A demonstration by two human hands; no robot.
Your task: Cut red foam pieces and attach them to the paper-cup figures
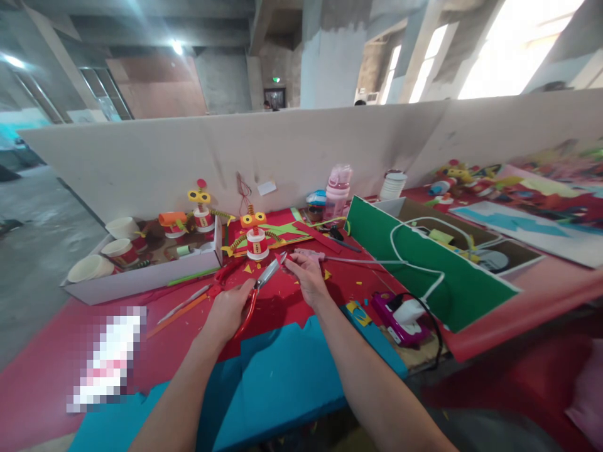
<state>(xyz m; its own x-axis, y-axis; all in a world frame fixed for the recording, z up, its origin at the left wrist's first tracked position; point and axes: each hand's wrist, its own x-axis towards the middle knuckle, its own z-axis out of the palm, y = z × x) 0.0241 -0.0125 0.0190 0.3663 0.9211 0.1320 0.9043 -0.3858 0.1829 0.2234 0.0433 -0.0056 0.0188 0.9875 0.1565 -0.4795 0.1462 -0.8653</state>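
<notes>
My left hand (230, 311) is closed around the red handles of a pair of scissors (271, 272), whose blades point away to the upper right. Between the fingertips of my right hand (306, 276) is a small red piece of paper (281, 258), right at the blade tips. Just beyond the blades stands a paper-cup robot figure (257, 245) with an orange head and coiled arms. A pink glue gun (308, 254) lies behind my right fingers. Yellow paper scraps (248, 269) are scattered near the scissors.
At the left, a white box (141, 279) holds paper cups and another figure. A green-sided box (414, 263) with a white cable stands at the right, near a purple power strip (398, 320). Blue sheets (287, 376) cover the front edge. A pink bottle (338, 191) stands behind.
</notes>
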